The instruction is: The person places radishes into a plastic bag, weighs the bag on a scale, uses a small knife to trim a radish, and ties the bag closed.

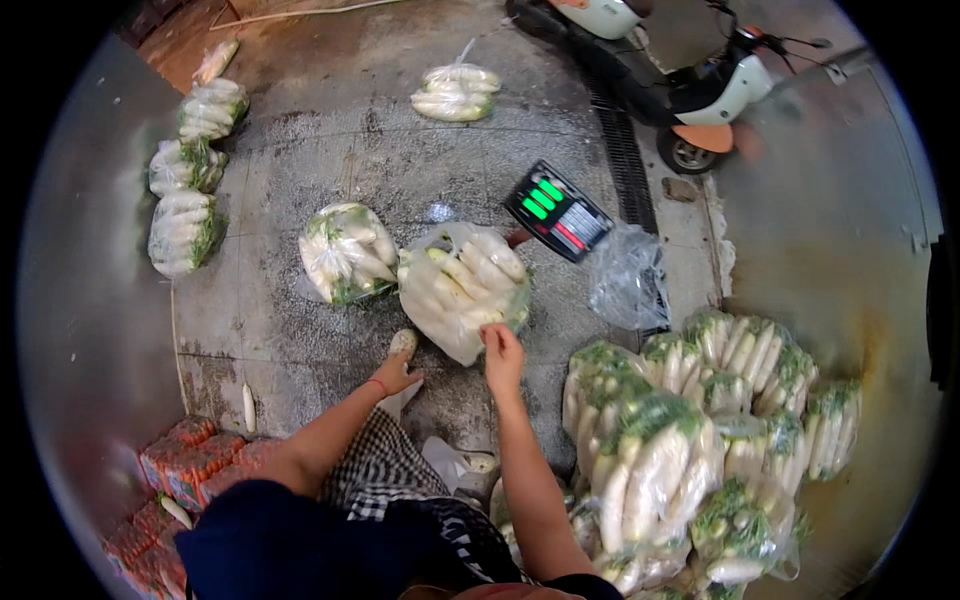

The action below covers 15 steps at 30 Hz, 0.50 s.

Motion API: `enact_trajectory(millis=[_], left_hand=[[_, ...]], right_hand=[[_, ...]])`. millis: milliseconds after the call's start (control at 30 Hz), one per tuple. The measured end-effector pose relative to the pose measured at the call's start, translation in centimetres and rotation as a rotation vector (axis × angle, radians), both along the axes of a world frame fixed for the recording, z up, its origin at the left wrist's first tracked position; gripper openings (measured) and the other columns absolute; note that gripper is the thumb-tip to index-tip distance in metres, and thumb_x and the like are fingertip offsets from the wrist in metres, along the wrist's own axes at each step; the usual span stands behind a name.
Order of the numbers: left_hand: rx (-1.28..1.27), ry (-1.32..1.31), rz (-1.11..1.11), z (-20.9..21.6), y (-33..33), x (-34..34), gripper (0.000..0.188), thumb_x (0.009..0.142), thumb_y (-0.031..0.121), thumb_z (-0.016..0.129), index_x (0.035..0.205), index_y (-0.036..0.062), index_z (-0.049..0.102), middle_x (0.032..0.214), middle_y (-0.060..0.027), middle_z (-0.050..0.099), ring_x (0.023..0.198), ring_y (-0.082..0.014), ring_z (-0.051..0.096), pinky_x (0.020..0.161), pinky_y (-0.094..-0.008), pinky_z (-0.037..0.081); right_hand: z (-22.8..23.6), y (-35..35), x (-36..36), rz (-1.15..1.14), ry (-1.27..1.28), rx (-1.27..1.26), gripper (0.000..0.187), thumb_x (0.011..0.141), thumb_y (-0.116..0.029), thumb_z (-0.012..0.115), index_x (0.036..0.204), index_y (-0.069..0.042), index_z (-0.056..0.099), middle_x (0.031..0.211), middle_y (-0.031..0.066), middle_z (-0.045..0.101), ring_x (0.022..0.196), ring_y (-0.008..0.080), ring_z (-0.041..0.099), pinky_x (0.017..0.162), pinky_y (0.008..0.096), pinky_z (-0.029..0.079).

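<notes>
In front of me a clear plastic bag of white radishes rests on the wet floor, its mouth spread and the radishes showing. My right hand is closed at the bag's near right edge, thumb and fingers pinching the plastic. Lower and to the left, my left hand hangs beside my pale shoe, apart from the bag. Its fingers are partly loose, and nothing shows in them. Touching the open bag on its left is another bag of radishes, gathered at the top.
A scale display with green lit digits stands beyond the bag, next to crumpled clear plastic bags. Bagged radishes are heaped at right. More bags line the left wall, near red-orange sacks. A scooter stands far right.
</notes>
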<state>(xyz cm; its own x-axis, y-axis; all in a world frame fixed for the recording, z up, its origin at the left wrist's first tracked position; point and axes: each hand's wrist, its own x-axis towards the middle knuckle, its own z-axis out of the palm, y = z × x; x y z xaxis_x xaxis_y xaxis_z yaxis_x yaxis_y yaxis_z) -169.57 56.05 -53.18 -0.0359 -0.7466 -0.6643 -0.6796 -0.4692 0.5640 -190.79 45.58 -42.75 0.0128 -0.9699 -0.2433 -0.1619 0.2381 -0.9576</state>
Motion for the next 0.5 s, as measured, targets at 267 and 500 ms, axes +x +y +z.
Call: enact_trajectory(millis=[267,500], left_hand=[[-0.337,-0.101,-0.147,-5.5,-24.0,2.0,0.04,0.073,0.027,0.071,0.106,0.0059,0.06,0.101,-0.0146,0.061,0.093,-0.0289,0.059,0.089,-0.0368,0.043],[-0.198,0.377,0.364,-11.5,-23.5,12.5,0.016,0.082,0.011,0.062,0.095,0.0012,0.062,0.082,-0.0071,0.064,0.074,-0.0126,0.058,0.07,-0.0268,0.046]], right_hand=[[-35.8,-12.0,11.5,0.633,1.02,0.205,0.031,0.09,-0.024,0.042,0.106,-0.004,0.058,0.106,0.0165,0.059,0.095,0.033,0.059,0.081,0.0408,0.047],[-50.2,-14.5,3.9,0.538,1.27,0.34,0.044,0.094,-0.034,0.033,0.128,-0.008,0.047,0.131,0.0191,0.048,0.116,0.0328,0.049,0.095,0.0452,0.041]])
